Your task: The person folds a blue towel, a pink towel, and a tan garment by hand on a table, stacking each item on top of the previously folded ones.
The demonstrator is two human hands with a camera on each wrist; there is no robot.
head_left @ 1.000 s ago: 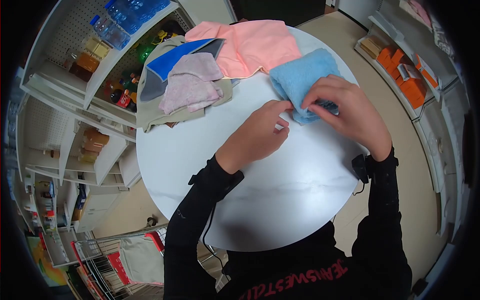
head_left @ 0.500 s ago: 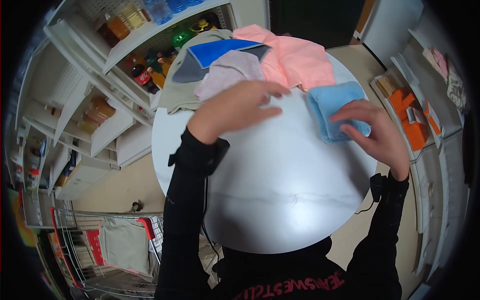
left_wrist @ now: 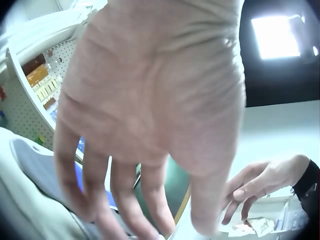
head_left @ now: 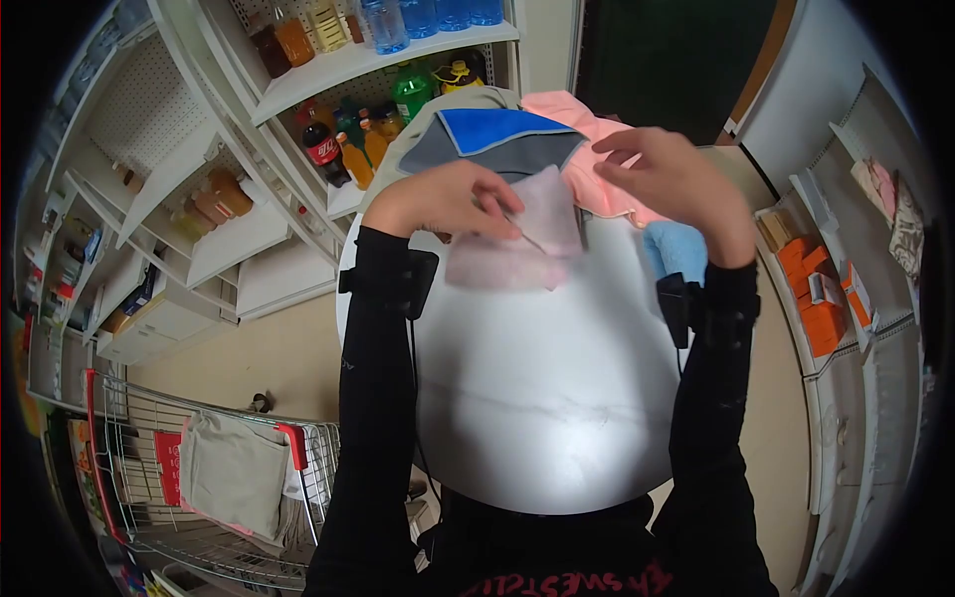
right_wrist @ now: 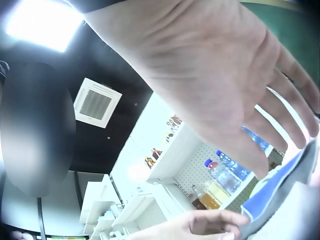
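My left hand (head_left: pixel 448 199) hangs over a pale lilac cloth (head_left: pixel 552 204), its fingers bent loosely downward. In the left wrist view the thumb stands apart from the fingers and no cloth shows between them. The lilac cloth lies spread at the near side of the cloth pile, blurred along its lower edge. Raised over the salmon-pink cloth (head_left: pixel 607 199), my right hand (head_left: pixel 671 179) holds nothing, fingers loosely bent. Below its wrist sits a folded light blue towel (head_left: pixel 671 249), partly hidden by the forearm. A blue-and-grey cloth (head_left: pixel 497 127) lies behind the lilac one.
The round white table (head_left: pixel 557 368) stands before me. Shelves with bottles (head_left: pixel 388 25) rise at the back left. A shopping cart (head_left: pixel 119 398) holding a grey-green cloth (head_left: pixel 234 468) is at the lower left. Orange boxes (head_left: pixel 816 298) fill a shelf on the right.
Both hands have left the blue towel, the left one first, moving to the pile. The lilac cloth has shifted toward me and spread. The head view has turned left.
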